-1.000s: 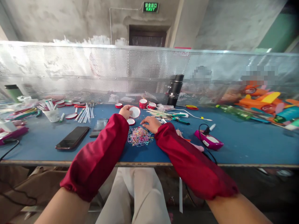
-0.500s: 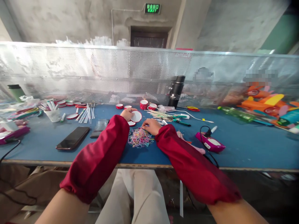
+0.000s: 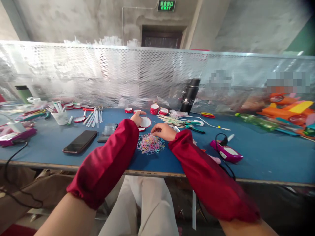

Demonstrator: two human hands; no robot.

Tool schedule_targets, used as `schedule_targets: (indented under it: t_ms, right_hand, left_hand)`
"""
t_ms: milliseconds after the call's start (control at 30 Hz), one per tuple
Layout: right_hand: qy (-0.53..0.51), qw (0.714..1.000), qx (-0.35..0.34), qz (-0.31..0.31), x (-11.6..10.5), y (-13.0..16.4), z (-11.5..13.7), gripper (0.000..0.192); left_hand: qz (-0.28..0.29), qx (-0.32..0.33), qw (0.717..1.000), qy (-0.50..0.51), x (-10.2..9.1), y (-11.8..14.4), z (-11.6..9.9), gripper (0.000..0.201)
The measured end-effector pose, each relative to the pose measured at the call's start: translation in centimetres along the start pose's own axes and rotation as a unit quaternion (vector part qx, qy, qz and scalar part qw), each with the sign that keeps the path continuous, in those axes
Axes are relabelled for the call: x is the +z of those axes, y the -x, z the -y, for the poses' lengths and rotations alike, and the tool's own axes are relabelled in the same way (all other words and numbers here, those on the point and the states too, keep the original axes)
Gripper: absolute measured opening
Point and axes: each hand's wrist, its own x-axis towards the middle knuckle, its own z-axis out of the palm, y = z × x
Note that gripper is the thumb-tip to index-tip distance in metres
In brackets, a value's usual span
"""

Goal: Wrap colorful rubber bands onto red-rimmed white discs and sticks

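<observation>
My left hand (image 3: 137, 118) is beside a round white disc with a red rim (image 3: 146, 122), its fingers stretched out over the left edge. Part of another white, red-rimmed piece (image 3: 142, 129) shows just below that disc. At the far edge of a heap of small coloured rubber bands (image 3: 151, 145), my right hand (image 3: 163, 131) has thumb and fingers closed in a pinch. What sits between those fingertips is too small to make out. Red sleeves cover both forearms.
Behind the hands stand red-and-white round containers (image 3: 154, 109) and a black bottle (image 3: 190, 96). Sticks and green-handled pliers (image 3: 194, 127) lie to the right, near a purple device (image 3: 226, 152). At left are a phone (image 3: 80, 141) and a cup of pens (image 3: 59, 117).
My left hand's fingers have loosened from the white disc and stretched out. My right hand stays pinched at the rubber bands. The whole view has shifted slightly.
</observation>
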Motion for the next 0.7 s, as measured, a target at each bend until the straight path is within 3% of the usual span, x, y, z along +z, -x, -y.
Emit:
schedule_targets:
  t_ms: [100,167,300,433,533,600,700]
  right_hand:
    - [0.002,0.993,-0.083,0.086,-0.2,0.2,0.6,0.021]
    - [0.023,0.989,-0.093,0.110,-0.3,0.3,0.7,0.023]
    - [-0.024,0.997,-0.017,0.075,-0.2,0.3,0.4,0.019]
    - [-0.154,0.986,0.012,0.056,-0.3,0.1,0.0,0.032]
    - [-0.148,0.988,0.020,0.040,-0.5,0.1,-0.2,0.033]
    - [-0.128,0.991,0.023,0.031,-0.6,0.2,-0.3,0.031]
    - [-0.103,0.993,0.029,0.041,-0.8,0.3,-0.3,0.029]
  left_hand:
    - [-0.010,-0.015,1.000,-0.019,0.1,0.4,-0.6,0.022]
    - [-0.011,-0.013,0.999,-0.033,0.2,0.9,-1.1,0.016]
    - [0.000,0.002,0.998,-0.055,0.4,2.2,-2.0,0.012]
    - [0.007,0.010,0.998,-0.058,0.0,3.2,-2.4,0.035]
    - [0.012,0.009,0.998,-0.060,-0.1,3.3,-2.4,0.041]
    - [0.017,0.005,0.998,-0.061,0.0,2.9,-2.3,0.037]
    - [0.021,-0.004,0.998,-0.061,0.3,2.1,-2.1,0.016]
